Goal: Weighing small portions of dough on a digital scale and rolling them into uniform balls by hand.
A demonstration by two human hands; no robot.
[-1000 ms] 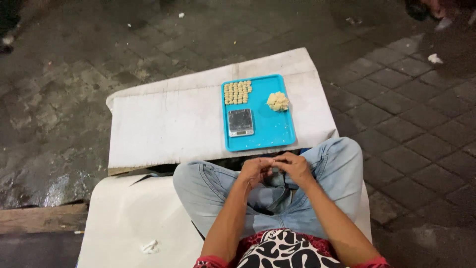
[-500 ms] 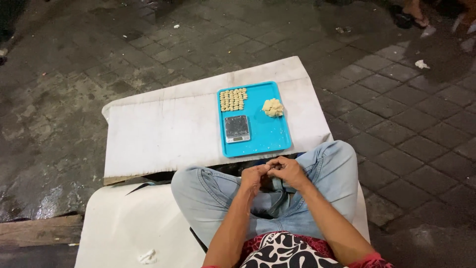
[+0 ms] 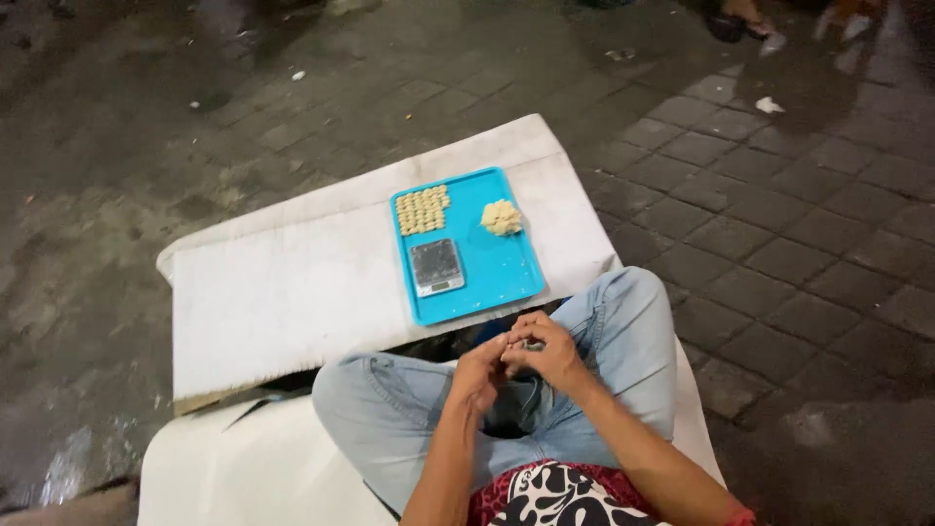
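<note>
Between my knees, above my lap, my left hand (image 3: 479, 375) and right hand (image 3: 548, 353) press together, fingers curled around something small. What they grip is almost wholly hidden; only a dark sliver shows at the fingertips, and I cannot tell what it is. My forearms run off the bottom edge of the head view, and my patterned shirt (image 3: 555, 495) is cut off there too.

The small thing in my hands sits just short of the near edge of the blue tray (image 3: 506, 278), not touching it. The tray lies flat on a white board (image 3: 292, 292) that serves as my counter, resting on the paved ground. In the tray's far left corner, small pale dough pieces (image 3: 423, 209) stand in tidy rows. At the far right lies a loose, lumpy mound of pale dough (image 3: 502, 216), apart from the rows. Nearer to me, on the tray's left side, sits a small digital scale (image 3: 436, 266) with a dark platform; its display is too small to read.

At the top right, someone's sandalled foot (image 3: 745, 18) is half cut off, well apart from me.
</note>
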